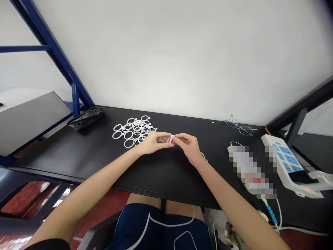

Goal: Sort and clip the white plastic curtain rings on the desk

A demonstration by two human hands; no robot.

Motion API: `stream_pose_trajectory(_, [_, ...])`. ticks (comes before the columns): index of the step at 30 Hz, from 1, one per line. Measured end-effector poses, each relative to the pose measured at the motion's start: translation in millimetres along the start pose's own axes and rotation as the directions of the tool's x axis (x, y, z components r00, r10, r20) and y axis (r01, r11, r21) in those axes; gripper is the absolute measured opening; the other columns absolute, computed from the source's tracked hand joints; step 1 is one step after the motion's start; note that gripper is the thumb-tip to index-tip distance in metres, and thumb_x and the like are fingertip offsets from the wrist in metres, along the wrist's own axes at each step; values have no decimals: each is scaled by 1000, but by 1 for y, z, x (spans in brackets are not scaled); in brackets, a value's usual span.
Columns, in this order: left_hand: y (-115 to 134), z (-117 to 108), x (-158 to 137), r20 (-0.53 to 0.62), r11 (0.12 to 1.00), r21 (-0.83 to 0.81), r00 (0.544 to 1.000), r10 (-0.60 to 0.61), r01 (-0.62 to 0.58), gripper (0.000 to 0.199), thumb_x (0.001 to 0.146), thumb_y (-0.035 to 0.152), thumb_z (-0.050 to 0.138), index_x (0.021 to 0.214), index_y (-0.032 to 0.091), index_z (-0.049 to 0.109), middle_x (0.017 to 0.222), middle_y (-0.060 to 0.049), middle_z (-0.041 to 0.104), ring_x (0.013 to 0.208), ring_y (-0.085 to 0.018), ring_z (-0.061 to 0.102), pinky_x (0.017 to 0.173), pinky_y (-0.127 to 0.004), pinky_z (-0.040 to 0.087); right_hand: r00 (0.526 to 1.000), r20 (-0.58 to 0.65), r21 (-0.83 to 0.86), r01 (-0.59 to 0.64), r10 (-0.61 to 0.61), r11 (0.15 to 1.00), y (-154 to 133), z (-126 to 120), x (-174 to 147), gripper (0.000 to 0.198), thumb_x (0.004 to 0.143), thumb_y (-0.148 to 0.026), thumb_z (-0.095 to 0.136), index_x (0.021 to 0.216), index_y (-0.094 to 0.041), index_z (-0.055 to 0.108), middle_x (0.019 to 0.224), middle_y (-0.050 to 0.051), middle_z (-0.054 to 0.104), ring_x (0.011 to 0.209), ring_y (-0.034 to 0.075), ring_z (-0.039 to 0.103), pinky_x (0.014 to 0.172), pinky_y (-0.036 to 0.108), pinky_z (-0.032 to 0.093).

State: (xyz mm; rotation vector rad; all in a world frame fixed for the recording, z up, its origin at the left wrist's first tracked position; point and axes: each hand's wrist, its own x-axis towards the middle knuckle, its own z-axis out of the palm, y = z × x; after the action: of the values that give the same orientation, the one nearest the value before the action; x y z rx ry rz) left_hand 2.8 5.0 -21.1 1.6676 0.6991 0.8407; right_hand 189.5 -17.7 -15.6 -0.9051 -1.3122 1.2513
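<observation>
Between the fingertips of both hands, above the black table, is a small white ring (170,139), seen nearly edge-on. My left hand (156,141) pinches it from the left with thumb and fingers. From the right, the thumb and fingers of my right hand (186,144) close on its upper part. A loose pile of white rings (136,128), each with a small knob, lies just beyond and left of my left hand. Part of another white ring (204,157) shows beside my right wrist, mostly hidden behind it.
On the black table (104,159), a crumpled black plastic bag (87,118) lies at the far left. Eyeglasses (239,126) rest at the back right. A blurred-out phone-like object (249,170) with a cable and a white power strip (288,161) lie at the right. A white wall stands behind.
</observation>
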Motion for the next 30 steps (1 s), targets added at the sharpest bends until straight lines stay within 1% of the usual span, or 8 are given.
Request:
stream_pose_trajectory(7, [6, 0, -3, 19, 998, 54, 1000, -21, 20, 40, 78, 36, 74, 109, 11, 69, 96, -9, 74, 93, -22, 71, 87, -33, 57, 998, 58, -39, 25, -22, 999, -5, 0, -2, 25, 70, -44, 78, 71, -20, 72, 72, 2, 71, 69, 16, 66, 76, 34, 55])
stream_pose_trajectory(19, [8, -1, -2, 16, 997, 81, 1000, -5, 4, 43, 78, 38, 73, 111, 11, 67, 98, -9, 74, 93, -23, 70, 87, -36, 56, 1000, 13, -84, 13, -11, 996, -3, 1, -2, 30, 67, -49, 79, 72, -21, 71, 72, 3, 71, 69, 18, 67, 74, 36, 57])
stream_pose_trajectory(21, [10, -3, -3, 25, 992, 122, 1000, 3, -6, 45, 77, 38, 73, 112, 11, 66, 100, -9, 73, 93, -22, 69, 88, -36, 55, 1000, 19, -106, 18, -16, 994, -5, 0, 0, 33, 66, -52, 78, 73, -20, 71, 74, 4, 72, 69, 18, 67, 72, 35, 57])
stream_pose_trajectory(23, [13, -6, -3, 11, 969, 246, 999, 34, -36, 45, 76, 38, 74, 112, 13, 66, 102, -9, 71, 93, -21, 68, 88, -35, 54, 1000, 20, -159, 25, -22, 987, -10, -6, 2, 37, 67, -55, 76, 74, -19, 70, 69, 3, 70, 62, 16, 65, 64, 31, 55])
stream_pose_trajectory(24, [14, -9, -4, -9, 939, 339, 998, 63, -56, 43, 76, 37, 73, 112, 14, 67, 103, -8, 71, 93, -20, 67, 88, -34, 54, 1000, 9, -205, 25, -24, 978, -14, -12, 3, 39, 68, -57, 75, 74, -19, 69, 63, 2, 68, 56, 14, 62, 58, 29, 53])
stream_pose_trajectory(26, [16, -16, -5, -55, 834, 545, 989, 139, -87, 38, 78, 34, 70, 111, 15, 67, 103, -8, 69, 92, -20, 65, 86, -34, 52, 1000, -25, -360, -18, 9, 933, -22, -25, 4, 41, 74, -59, 69, 70, -18, 66, 44, -4, 53, 38, 9, 46, 41, 24, 39])
stream_pose_trajectory(28, [14, -25, -5, -79, 679, 729, 975, 208, -86, 33, 82, 32, 65, 110, 14, 67, 101, -9, 67, 91, -21, 64, 86, -36, 51, 997, -71, -542, -71, 39, 838, -29, -41, 4, 47, 77, -62, 64, 58, -19, 59, 36, -7, 40, 31, 7, 34, 35, 23, 28])
stream_pose_trajectory(30, [9, -35, -5, -86, 506, 861, 968, 236, -46, 28, 86, 33, 59, 106, 14, 67, 100, -10, 66, 93, -24, 62, 88, -39, 49, 987, -55, -682, -146, 149, 716, -32, -55, 3, 54, 75, -64, 64, 48, -20, 49, 34, -6, 38, 28, 7, 33, 34, 24, 28])
